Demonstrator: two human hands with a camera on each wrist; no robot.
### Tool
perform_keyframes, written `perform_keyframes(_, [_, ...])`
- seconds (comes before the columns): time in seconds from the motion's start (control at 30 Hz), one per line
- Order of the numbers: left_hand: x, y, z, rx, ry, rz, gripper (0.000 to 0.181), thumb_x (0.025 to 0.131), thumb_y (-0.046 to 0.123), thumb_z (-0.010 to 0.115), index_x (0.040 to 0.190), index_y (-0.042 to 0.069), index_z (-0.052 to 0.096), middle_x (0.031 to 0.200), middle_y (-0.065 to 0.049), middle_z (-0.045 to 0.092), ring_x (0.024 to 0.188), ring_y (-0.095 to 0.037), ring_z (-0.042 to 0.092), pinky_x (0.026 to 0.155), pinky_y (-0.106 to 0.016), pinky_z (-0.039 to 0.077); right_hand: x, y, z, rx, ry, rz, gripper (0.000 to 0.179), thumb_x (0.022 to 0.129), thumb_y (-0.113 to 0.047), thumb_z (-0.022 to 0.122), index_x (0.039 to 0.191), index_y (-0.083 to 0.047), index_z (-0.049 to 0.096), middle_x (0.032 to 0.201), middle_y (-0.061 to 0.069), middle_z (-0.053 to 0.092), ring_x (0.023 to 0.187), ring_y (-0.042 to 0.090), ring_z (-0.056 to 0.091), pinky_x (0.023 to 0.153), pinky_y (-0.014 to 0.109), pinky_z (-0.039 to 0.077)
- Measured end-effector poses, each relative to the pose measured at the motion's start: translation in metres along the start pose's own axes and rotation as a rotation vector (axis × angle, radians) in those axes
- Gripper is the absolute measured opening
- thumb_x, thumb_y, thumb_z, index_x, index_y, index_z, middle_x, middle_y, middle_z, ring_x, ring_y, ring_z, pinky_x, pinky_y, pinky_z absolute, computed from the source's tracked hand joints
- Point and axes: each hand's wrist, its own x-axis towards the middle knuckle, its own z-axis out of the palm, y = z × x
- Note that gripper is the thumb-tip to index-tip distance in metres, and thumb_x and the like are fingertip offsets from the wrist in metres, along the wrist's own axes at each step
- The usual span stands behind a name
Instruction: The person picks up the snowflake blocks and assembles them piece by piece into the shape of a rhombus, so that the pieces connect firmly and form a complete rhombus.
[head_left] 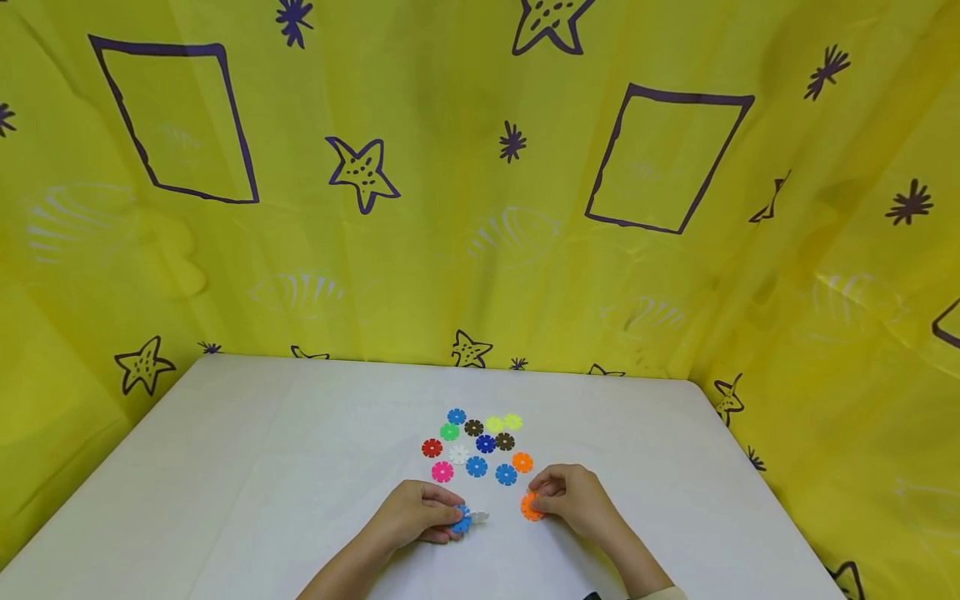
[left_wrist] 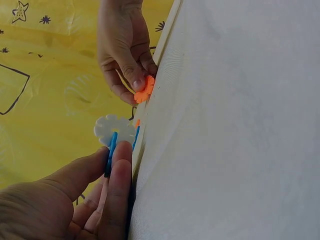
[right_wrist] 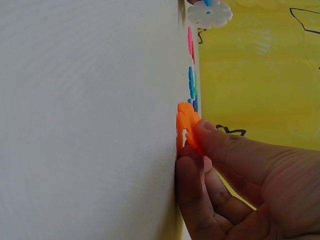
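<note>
My left hand (head_left: 417, 512) pinches a blue notched disc (left_wrist: 110, 156) between thumb and fingers. A white notched disc (left_wrist: 104, 126) is joined crosswise to the blue one and juts out beyond the fingertips toward the right. Opposite it, my right hand (head_left: 576, 498) pinches an orange notched disc (right_wrist: 188, 119) by its edge, low over the table. The two hands stand apart, with the orange disc not touching the blue and white pair. Fingers cover part of each held disc.
Beyond the hands, several loose discs lie flat on the white table (head_left: 300, 467): a red disc (head_left: 432, 448), a pink disc (head_left: 442, 472), another orange disc (head_left: 522, 462), plus blue, green, white, brown and yellow ones. A yellow patterned curtain (head_left: 435, 275) surrounds the table's back and sides.
</note>
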Motion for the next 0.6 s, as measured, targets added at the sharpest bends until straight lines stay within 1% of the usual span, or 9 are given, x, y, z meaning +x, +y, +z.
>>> perform_keyframes(0.17, [0.000,0.000,-0.001,0.005,0.000,0.004,0.020,0.088,0.008,0.074,0.104,-0.003,0.072,0.083,-0.010,0.074,0.065,-0.012,0.070,0.059,-0.022,0.059,0.000,0.000,0.002,0.086,-0.049,0.029,0.011,0.082,-0.002,0.076,0.092,0.000,0.073,0.074,0.001,0.066,0.065,0.013,0.062,0.059,0.026,0.059])
perform_keyframes(0.33, [0.001,0.000,-0.001,0.010,0.000,-0.002,0.019,0.088,0.009,0.073,0.103,-0.002,0.071,0.083,-0.010,0.075,0.066,-0.013,0.071,0.060,-0.022,0.059,-0.001,0.000,0.006,0.154,-0.086,0.019,0.014,0.083,-0.004,0.076,0.095,0.002,0.071,0.075,0.003,0.068,0.064,0.014,0.064,0.060,0.028,0.060])
perform_keyframes(0.5, [0.001,-0.001,0.000,0.010,0.001,-0.002,0.019,0.088,0.009,0.073,0.103,-0.002,0.071,0.083,-0.010,0.075,0.066,-0.013,0.071,0.060,-0.023,0.059,0.000,0.000,0.011,0.201,-0.120,0.041,0.019,0.085,-0.007,0.075,0.100,0.003,0.070,0.077,0.004,0.069,0.063,0.013,0.064,0.060,0.030,0.060])
perform_keyframes(0.6, [0.002,-0.002,0.000,0.003,-0.001,0.003,0.019,0.089,0.009,0.073,0.104,-0.003,0.071,0.083,-0.011,0.075,0.066,-0.013,0.071,0.060,-0.023,0.059,0.001,0.002,0.013,0.252,-0.149,0.052,0.021,0.086,-0.007,0.074,0.104,0.004,0.070,0.079,0.004,0.070,0.064,0.013,0.065,0.062,0.031,0.061])
